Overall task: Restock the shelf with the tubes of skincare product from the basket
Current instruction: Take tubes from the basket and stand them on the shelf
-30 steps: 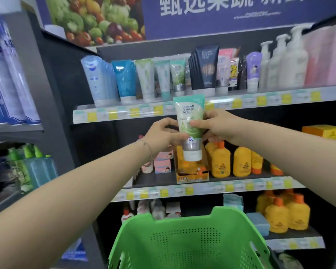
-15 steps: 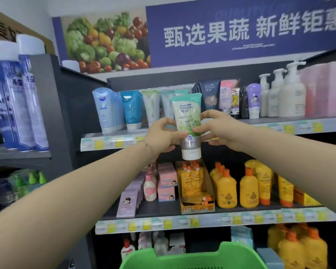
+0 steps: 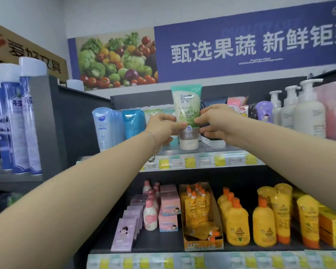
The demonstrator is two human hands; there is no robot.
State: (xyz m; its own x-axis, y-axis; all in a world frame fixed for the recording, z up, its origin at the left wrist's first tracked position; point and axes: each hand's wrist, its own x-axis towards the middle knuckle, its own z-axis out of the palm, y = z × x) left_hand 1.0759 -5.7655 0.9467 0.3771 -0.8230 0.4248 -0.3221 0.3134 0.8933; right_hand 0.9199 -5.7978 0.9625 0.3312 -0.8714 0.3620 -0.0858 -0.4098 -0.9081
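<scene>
We hold a green tube [image 3: 186, 105] upright, cap [image 3: 189, 143] down, over the front of the top shelf [image 3: 233, 148], our left hand [image 3: 163, 127] and right hand [image 3: 215, 121] each pinching one side of it. Blue tubes [image 3: 132, 123] stand just left; whether the cap touches the shelf, we cannot tell

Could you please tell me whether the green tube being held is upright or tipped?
Upright: the green tube stands vertical, white cap down and crimped end up, gripped between the left hand and right hand.
</scene>
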